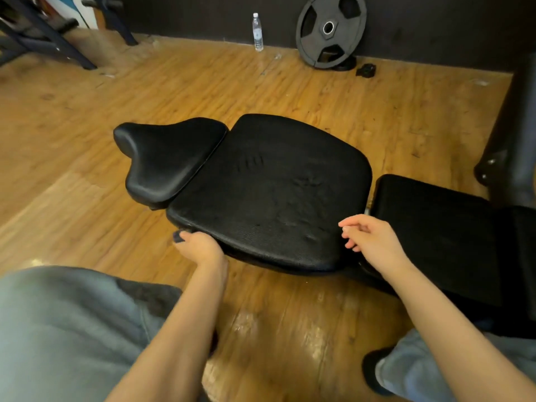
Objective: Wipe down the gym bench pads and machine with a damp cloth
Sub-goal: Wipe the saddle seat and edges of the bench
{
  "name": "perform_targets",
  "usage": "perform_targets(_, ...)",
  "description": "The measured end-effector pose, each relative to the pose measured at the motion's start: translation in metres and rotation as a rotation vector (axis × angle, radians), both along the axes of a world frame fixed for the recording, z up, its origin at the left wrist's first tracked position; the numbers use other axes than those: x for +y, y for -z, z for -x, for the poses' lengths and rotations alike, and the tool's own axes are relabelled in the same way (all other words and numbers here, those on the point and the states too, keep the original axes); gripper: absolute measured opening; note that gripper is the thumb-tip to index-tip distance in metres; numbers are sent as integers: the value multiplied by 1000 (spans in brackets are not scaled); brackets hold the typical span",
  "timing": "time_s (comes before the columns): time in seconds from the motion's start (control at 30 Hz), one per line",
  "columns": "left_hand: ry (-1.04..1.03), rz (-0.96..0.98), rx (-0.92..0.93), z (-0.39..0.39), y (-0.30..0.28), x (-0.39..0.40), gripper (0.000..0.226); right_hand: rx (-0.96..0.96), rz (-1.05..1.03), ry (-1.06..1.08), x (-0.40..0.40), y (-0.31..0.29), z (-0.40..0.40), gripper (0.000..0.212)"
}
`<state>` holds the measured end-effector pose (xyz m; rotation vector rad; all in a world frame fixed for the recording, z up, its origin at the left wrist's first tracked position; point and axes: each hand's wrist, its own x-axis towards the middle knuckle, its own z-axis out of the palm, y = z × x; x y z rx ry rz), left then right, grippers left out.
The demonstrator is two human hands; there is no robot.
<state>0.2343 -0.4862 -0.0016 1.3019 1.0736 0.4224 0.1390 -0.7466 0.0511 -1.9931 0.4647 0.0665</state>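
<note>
A black gym bench lies low over the wooden floor, with a contoured end pad [168, 158], a wide middle pad [269, 192] and a further pad [429, 227] at the right. My left hand [200, 246] is at the middle pad's near left edge, fingers curled under the rim, gripping a dark cloth [179, 237] of which only a small bit shows. My right hand [368, 239] hovers at the pad's near right corner, fingers loosely curled and holding nothing.
A black machine post [513, 134] rises at the right. A weight plate [329, 30] leans on the dark back wall beside a water bottle [257, 31]. Another machine's frame [43, 39] stands far left. My grey-trousered knees fill the bottom corners.
</note>
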Motion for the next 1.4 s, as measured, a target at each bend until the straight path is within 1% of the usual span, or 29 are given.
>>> perform_targets(0.07,56,-83,-4,-23,-6,28,32,15,4,-21,7,4,-2,17)
perform_targets(0.13,161,-138,7,-36,-14,48,34,21,22,-47,12,8,-4,17)
perform_targets(0.23,305,-221,23,-46,-18,63,38,15,44,-53,15,11,-8,17)
perform_targets(0.27,320,-238,20,-45,-18,63,37,12,48,-41,15,12,-10,17)
perform_targets(0.33,284,-274,-11,-37,-17,53,32,3,30,-2,14,12,-13,17)
perform_targets(0.4,256,-363,-49,-22,-20,35,32,0,-18,40,13,11,-14,18)
perform_targets(0.43,274,-387,-48,-13,-21,25,36,0,-47,59,12,11,-15,18)
perform_targets(0.5,345,-403,13,7,-28,3,47,2,-97,95,11,10,-15,19)
perform_targets(0.53,394,-444,36,18,-28,-6,50,4,-116,114,10,9,-15,19)
perform_targets(0.6,519,-600,17,38,-27,-19,51,10,-147,146,9,8,-15,20)
perform_targets(0.67,664,-799,-29,54,-20,-25,50,10,-174,167,8,8,-13,19)
perform_targets(0.73,851,-1007,-64,70,-14,-33,47,8,-185,180,6,6,-10,19)
perform_targets(0.8,1079,-1216,-100,89,-12,-52,50,6,-188,193,3,2,-8,19)
perform_targets(0.87,1289,-1361,-136,105,-8,-74,51,1,-190,216,-2,-2,-5,17)
perform_targets(0.93,1424,-1416,-114,113,-9,-92,62,-1,-179,245,-7,-7,-2,16)
perform_targets(1.0,1483,-1442,-115,111,-12,-101,67,-9,-175,276,-12,-9,2,16)
perform_targets(1.13,1606,-1499,-188,101,-20,-101,58,-15,-206,322,-18,-11,6,17)
perform_targets(1.23,1784,-1486,-289,81,-26,-93,52,-16,-216,326,-17,-11,7,18)
perform_targets(1.3,1797,-1514,-278,58,-33,-85,54,-16,-218,318,-17,-12,8,17)
perform_targets(1.4,1668,-1534,-130,15,-40,-69,58,-31,-225,302,-18,-13,9,17)
